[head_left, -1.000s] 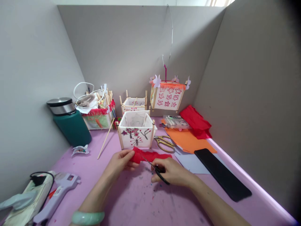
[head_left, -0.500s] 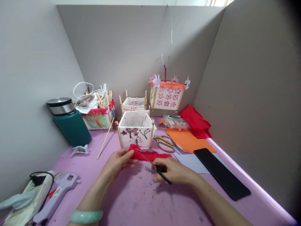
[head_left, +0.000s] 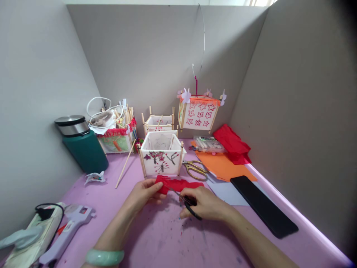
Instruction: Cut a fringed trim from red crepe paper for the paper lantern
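A strip of red crepe paper [head_left: 181, 184] stretches across in front of the white lantern. My left hand [head_left: 146, 191] pinches its left end between thumb and fingers. My right hand [head_left: 202, 203] has its fingers through the black handles of a small pair of scissors [head_left: 192, 214]. The scissors' blades point left and lie at the paper, close to my left fingertips; whether they are biting into it is too small to tell. Just behind the strip stands the white box lantern [head_left: 161, 162] with wooden corner sticks and drawn flowers.
Gold-handled scissors [head_left: 196, 170], orange paper [head_left: 225, 165] and a black phone [head_left: 263, 206] lie to the right. A finished-looking lantern [head_left: 198, 114] hangs behind. To the left are a green bottle [head_left: 85, 150], a wooden stick [head_left: 125, 163], a glue gun [head_left: 68, 230] and a power strip [head_left: 41, 238].
The red strip's left end has tilted down and flattened. My left hand has shifted slightly right and down, and the scissors have turned a little at the paper.
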The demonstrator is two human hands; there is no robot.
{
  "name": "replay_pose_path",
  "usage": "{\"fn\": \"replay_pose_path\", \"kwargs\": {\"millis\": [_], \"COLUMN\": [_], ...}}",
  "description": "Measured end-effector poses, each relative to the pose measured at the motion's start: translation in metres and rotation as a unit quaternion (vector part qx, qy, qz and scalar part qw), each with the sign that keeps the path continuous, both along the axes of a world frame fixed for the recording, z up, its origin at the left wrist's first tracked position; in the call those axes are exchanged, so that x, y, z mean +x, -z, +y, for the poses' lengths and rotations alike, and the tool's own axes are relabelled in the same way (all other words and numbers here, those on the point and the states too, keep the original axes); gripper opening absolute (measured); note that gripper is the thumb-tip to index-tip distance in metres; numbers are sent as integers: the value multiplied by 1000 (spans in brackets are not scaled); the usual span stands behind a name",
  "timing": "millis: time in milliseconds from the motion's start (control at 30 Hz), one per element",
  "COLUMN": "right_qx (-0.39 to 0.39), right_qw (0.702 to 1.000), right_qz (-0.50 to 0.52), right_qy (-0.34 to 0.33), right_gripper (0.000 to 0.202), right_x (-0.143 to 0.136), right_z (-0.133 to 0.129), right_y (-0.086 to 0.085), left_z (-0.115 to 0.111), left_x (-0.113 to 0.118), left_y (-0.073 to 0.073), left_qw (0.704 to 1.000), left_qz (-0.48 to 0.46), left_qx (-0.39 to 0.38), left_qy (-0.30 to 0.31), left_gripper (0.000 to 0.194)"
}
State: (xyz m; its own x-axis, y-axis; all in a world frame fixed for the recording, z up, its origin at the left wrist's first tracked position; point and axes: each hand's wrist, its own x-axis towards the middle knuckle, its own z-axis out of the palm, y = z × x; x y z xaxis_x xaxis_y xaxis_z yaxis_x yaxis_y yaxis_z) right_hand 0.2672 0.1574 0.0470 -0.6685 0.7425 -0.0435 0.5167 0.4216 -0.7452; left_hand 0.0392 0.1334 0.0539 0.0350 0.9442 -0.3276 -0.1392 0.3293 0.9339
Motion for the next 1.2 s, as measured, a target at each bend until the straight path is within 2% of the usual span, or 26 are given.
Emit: {"fn": "replay_pose_path", "kwargs": {"millis": [533, 1200], "right_qx": [19, 15], "right_qw": [999, 999], "right_qz": [34, 41], "right_qy": [10, 12], "right_gripper": [30, 33], "right_x": [-1, 0], "right_z": [0, -1], "right_y": [4, 4], "left_z": [1, 2], "left_x": [0, -2], "left_y": [1, 0], "left_qw": [1000, 1000], "left_qz": [12, 9], "left_qx": [-4, -2], "left_qy": [1, -6], "left_gripper": [37, 29]}}
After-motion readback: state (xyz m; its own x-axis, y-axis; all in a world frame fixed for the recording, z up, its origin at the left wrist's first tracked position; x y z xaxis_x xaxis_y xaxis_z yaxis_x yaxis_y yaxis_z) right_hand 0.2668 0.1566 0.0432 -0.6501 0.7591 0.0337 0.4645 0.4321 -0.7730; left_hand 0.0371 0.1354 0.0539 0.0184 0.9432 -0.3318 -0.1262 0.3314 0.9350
